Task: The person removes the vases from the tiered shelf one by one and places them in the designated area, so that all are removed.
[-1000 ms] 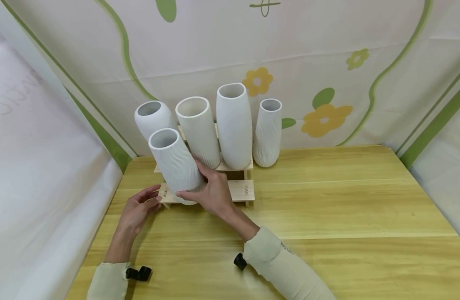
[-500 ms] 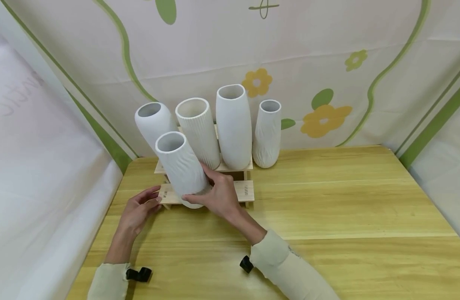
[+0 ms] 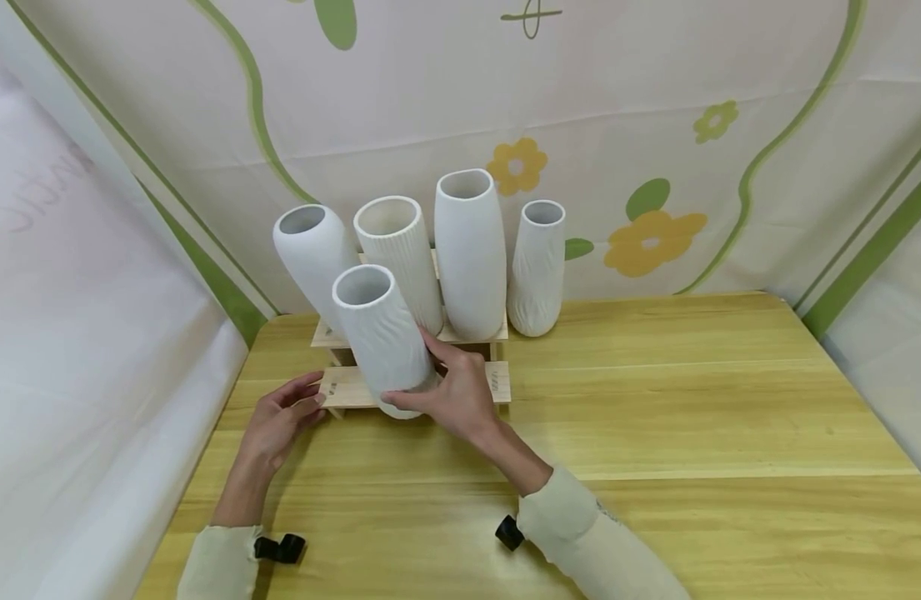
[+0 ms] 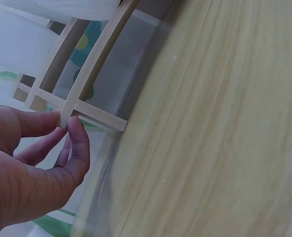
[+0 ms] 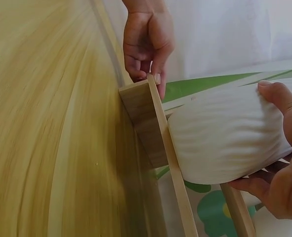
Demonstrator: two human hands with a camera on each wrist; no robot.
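My right hand (image 3: 460,392) grips the lower part of a white vase (image 3: 388,342) with a wavy surface, thumb in front and fingers round its right side. The vase leans a little to the left, its base at the front step of a small wooden stand (image 3: 343,387). In the right wrist view the base of the wavy vase (image 5: 225,133) lies close against the step's board. My left hand (image 3: 283,417) pinches the left end of that front step between thumb and fingers, as the left wrist view shows at the stand's end (image 4: 69,111).
On the stand's upper step are a rounded vase (image 3: 313,250), a ribbed vase (image 3: 400,258) and a tall smooth vase (image 3: 471,258). A slim vase (image 3: 537,275) stands on the wooden table (image 3: 693,417) right of the stand. Patterned cloth (image 3: 618,100) hangs behind.
My right hand has moved the wavy vase rightward along the front step and slightly toward me. The left hand keeps its pinch on the step's left end.
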